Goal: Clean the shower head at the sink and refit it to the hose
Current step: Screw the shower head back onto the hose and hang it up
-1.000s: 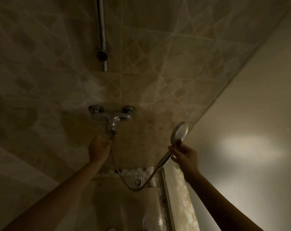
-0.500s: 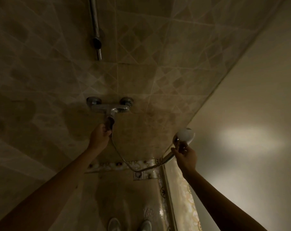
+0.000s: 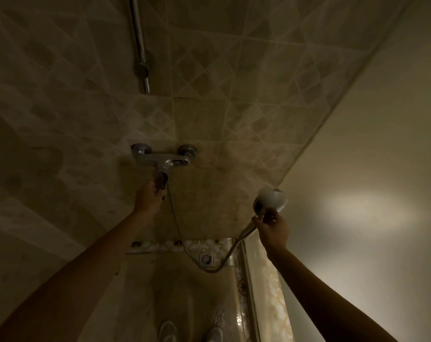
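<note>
The mixer lever [image 3: 160,180] is gripped by the left hand [image 3: 149,197], apparently; right of it, the shower head [image 3: 271,201] is held by the right hand [image 3: 273,229], seemingly for testing.

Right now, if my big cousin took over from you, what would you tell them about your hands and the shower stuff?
Left hand: gripping the handle under the wall tap.
Right hand: holding the shower head by its handle, raised beside the plain wall.
Hose: hangs from the tap, loops low by the floor drain, then rises to the shower head's handle. It looks joined on there.
Done: the shower head seems back on the hose. I cannot tell from here whether it is clean.
Left: probably test the water, then hang it on the wall rail.
</note>
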{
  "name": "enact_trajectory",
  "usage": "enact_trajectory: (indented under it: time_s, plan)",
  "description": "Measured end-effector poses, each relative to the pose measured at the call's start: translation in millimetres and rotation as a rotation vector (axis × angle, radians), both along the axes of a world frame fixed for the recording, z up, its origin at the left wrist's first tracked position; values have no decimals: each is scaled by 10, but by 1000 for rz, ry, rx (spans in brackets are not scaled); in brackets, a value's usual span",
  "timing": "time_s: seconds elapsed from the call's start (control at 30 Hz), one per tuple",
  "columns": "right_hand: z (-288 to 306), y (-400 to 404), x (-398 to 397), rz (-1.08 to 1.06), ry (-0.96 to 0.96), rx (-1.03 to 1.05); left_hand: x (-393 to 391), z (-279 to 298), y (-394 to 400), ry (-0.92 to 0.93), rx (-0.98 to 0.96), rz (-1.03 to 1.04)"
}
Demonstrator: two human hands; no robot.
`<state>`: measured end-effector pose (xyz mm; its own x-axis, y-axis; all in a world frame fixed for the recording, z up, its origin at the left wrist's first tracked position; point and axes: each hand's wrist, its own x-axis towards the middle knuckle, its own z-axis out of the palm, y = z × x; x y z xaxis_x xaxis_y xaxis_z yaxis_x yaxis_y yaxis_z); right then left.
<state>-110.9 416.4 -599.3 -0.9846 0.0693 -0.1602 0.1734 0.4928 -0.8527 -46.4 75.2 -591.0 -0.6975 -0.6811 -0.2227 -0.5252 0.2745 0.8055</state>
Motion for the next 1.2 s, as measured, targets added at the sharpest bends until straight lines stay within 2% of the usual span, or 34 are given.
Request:
enact_trajectory:
  time_s: [0.23,0.57,0.87,1.0,1.13,1.2]
  plan:
    - [-18,-11,-35,45,-12,-61,-45,25,54,-68,-63,35]
    - [-53,-72,-158,-58,-54,-114,-39,12,6,-111,-117,25]
    - [62,-137,-129,72,2,-63,-16,-34,-17,-28,-16,37]
    - [48,-212,-107,-60,13,-104,-9,-71,-21,-2,-37,23]
    - [9,-232,-124,11,24,-70,-12,-107,-69,8,-48,-1]
    - [42,-227,-163,-67,13,-91,-4,-129,-95,10,-48,-3]
